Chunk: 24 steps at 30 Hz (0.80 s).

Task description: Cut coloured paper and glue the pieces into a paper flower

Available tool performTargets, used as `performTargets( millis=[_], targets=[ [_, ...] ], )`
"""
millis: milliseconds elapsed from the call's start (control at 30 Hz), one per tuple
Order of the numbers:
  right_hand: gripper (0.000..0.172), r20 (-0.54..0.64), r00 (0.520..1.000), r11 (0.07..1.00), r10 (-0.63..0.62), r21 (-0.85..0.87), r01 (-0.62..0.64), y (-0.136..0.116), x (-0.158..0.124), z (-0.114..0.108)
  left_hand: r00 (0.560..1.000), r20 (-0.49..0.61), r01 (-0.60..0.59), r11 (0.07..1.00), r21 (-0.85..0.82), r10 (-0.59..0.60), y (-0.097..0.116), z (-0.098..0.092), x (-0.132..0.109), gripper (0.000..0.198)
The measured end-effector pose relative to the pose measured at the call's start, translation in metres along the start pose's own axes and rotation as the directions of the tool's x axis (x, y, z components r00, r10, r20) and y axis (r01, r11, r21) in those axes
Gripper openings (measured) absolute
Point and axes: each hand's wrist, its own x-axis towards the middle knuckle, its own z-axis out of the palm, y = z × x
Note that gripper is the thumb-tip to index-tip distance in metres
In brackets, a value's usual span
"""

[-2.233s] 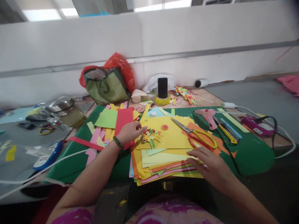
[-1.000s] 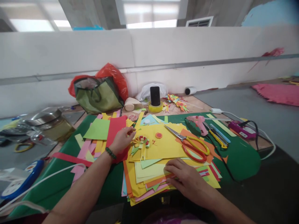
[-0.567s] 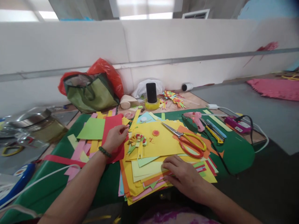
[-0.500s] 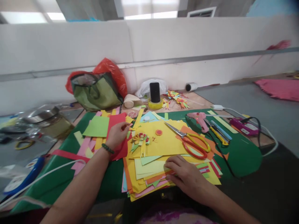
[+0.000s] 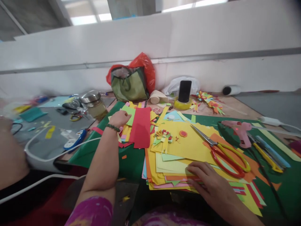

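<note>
My left hand (image 5: pixel 119 120), with a dark beaded bracelet at the wrist, reaches over loose coloured paper. Its fingers are closed together at the light green paper (image 5: pixel 128 110); what they hold, if anything, is hidden. Just right of it lies a red paper sheet (image 5: pixel 142 127). My right hand (image 5: pixel 204 175) rests open on the front edge of a stack of yellow and mixed paper (image 5: pixel 169 163). On the stack lie a fringed paper flower (image 5: pixel 163 136), a small orange-red paper disc (image 5: pixel 183 134) and scissors (image 5: pixel 217 147) with red and yellow handles.
A pink glue gun (image 5: pixel 237 128) and a yellow cutter knife (image 5: pixel 268 157) lie at the right. Behind stand a phone (image 5: pixel 184 91), a green bag (image 5: pixel 129 84) and a glass jar (image 5: pixel 92 103). A white cable (image 5: pixel 56 158) crosses the left side. Another person's arm (image 5: pixel 11 153) is at far left.
My left hand has moved from the red sheet leftward over the light green paper. My right hand stays on the stack. The view has turned left, bringing another person's arm into sight.
</note>
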Motion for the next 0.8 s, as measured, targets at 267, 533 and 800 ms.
performTargets(
  millis=[267, 533, 800],
  targets=[
    [0.021, -0.033, 0.998, 0.999, 0.049, 0.007, -0.049, -0.004, -0.001, 0.003, 0.965, 0.246, -0.093, 0.996, -0.008, 0.092, 0.017, 0.026, -0.005, 0.063],
    [0.017, -0.064, 0.998, 1.0, 0.003, -0.01, -0.003, -0.006, 0.0, 0.002, 0.995, 0.064, -0.081, 0.997, 0.014, 0.08, 0.011, 0.017, -0.001, 0.069],
    [0.016, -0.013, 0.999, 0.999, 0.044, 0.011, -0.044, -0.007, 0.0, 0.002, 0.973, -0.155, -0.166, 0.984, 0.057, 0.173, 0.032, 0.019, -0.012, 0.046]
  ],
)
